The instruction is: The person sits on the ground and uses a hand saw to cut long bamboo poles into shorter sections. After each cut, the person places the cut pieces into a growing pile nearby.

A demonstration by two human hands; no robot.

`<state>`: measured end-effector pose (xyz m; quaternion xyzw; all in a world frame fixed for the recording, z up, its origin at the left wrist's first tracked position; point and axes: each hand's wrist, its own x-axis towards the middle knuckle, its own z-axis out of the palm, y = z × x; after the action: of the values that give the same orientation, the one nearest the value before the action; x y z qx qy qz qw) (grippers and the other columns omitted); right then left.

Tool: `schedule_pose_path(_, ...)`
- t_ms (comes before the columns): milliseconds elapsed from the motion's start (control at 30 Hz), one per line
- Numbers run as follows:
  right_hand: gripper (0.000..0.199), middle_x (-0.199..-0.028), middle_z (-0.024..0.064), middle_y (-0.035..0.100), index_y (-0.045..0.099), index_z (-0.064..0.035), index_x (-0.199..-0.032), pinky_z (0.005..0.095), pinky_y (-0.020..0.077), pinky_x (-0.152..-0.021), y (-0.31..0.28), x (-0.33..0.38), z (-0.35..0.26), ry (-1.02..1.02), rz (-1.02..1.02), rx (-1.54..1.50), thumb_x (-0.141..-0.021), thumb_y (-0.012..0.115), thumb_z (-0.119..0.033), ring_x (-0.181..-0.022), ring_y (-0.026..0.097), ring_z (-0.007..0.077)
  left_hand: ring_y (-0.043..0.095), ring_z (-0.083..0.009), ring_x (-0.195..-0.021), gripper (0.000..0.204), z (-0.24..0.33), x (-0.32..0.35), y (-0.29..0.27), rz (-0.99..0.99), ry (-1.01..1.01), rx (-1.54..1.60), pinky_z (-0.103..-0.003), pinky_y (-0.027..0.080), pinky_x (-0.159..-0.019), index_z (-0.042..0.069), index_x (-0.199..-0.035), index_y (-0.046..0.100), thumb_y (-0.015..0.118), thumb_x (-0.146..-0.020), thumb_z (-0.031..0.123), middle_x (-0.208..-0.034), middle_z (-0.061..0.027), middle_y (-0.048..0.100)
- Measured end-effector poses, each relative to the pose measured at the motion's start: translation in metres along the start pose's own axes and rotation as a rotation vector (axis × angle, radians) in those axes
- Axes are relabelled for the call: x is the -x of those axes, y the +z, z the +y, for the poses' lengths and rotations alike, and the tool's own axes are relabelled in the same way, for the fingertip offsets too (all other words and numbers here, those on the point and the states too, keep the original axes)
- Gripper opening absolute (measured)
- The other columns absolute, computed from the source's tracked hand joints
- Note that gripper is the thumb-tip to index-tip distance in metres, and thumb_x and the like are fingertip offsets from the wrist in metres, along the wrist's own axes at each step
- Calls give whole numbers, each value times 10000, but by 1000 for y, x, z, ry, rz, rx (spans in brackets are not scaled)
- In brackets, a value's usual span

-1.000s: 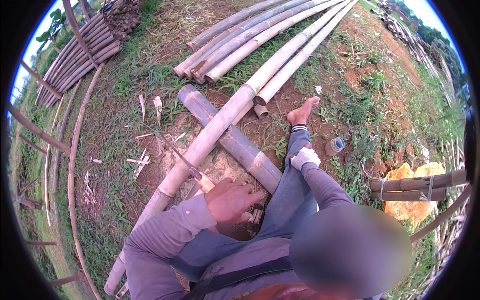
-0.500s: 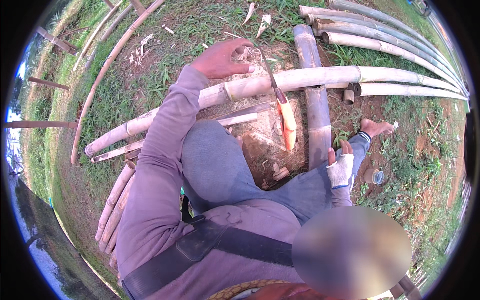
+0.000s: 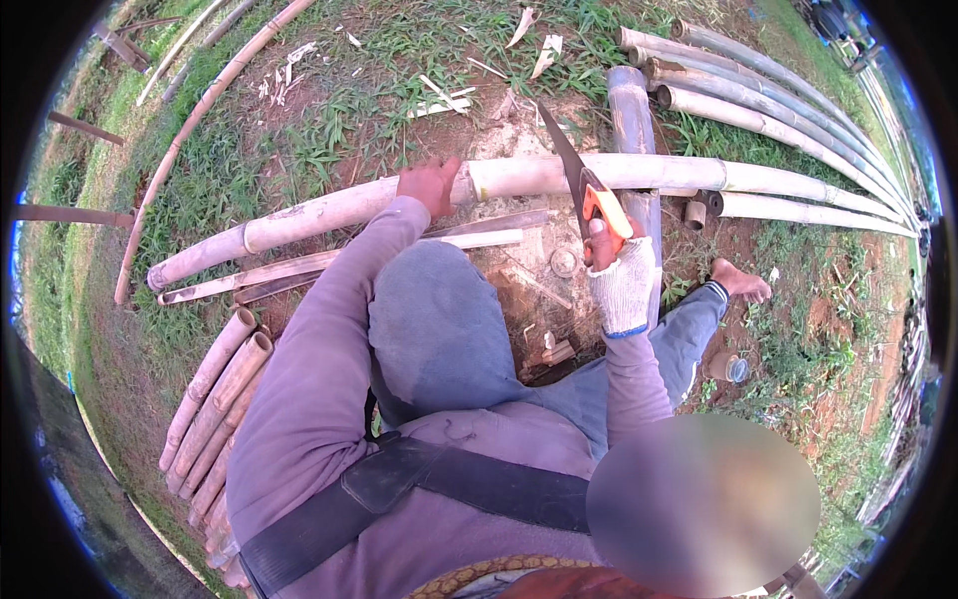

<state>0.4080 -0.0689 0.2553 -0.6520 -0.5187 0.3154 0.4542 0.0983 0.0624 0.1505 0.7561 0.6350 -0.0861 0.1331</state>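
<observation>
A long pale bamboo pole (image 3: 519, 178) lies crosswise in front of me, over a thicker grey bamboo piece (image 3: 632, 112). My left hand (image 3: 429, 187), bare, grips the pole left of the middle, by a node. My right hand (image 3: 621, 278), in a white fingerless-looking glove, is closed around the orange handle of a handsaw (image 3: 605, 212). The saw's blade points up and away, slanting across the pole beside the grey piece; whether its teeth touch the bamboo I cannot tell. Split bamboo strips (image 3: 479, 238) lie on the near side of the pole.
Several bamboo poles (image 3: 763, 112) are stacked at the far right. Short cut bamboo lengths (image 3: 215, 399) lie at the left. My bent leg (image 3: 439, 314) is close to the pole. A small clear cup (image 3: 733, 369) stands near my other leg. Shavings (image 3: 547, 56) litter the grass.
My right hand has come from my leg up to the saw and taken its handle. My left hand has moved from beside the blade down onto the pole. The saw has shifted right.
</observation>
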Motion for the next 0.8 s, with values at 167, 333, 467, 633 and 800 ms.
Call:
schedule_pose_path(167,345,-905,176,739,683,39,-1178,406,557,-746,-18,8,-15,-50,42,132,-1059,734,-281,-790,714,273,665,-397,-1309,924,14,2,-7,11,37,17,-607,506,-1094,211,-1525,468,954,-755,371,-1407,-166,663)
schedule_pose_path(333,346,-923,140,736,628,24,-1167,381,550,-764,-81,132,5,-30,8,125,-1063,717,-293,-809,711,238,679,-398,-1284,908,-4,13,-2,104,31,5,-598,522,-1070,207,-1508,478,964,-761,387,-1371,-162,683)
schedule_pose_path(467,377,-925,139,743,651,47,-1183,384,567,-700,-58,107,-3,-20,44,56,-1080,702,-312,-808,736,224,682,-400,-1281,902,-3,9,-4,74,15,5,-599,519,-1073,214,-1504,487,963,-754,369,-1379,-157,682)
schedule_pose_path(633,378,-822,198,742,717,74,-1121,389,555,-677,12,-34,4,-125,94,167,-1051,747,-297,-750,742,269,680,-409,-1285,908,12,-2,-5,31,68,46,-617,511,-1078,238,-1525,481,950,-753,337,-1388,-149,673)
schedule_pose_path(800,320,-835,103,728,690,46,-1159,338,544,-657,-22,60,0,-85,73,0,-1063,738,-256,-766,707,170,686,-409,-1276,909,-6,2,-14,73,33,57,-628,506,-1082,248,-1535,474,943,-761,332,-1390,-154,672)
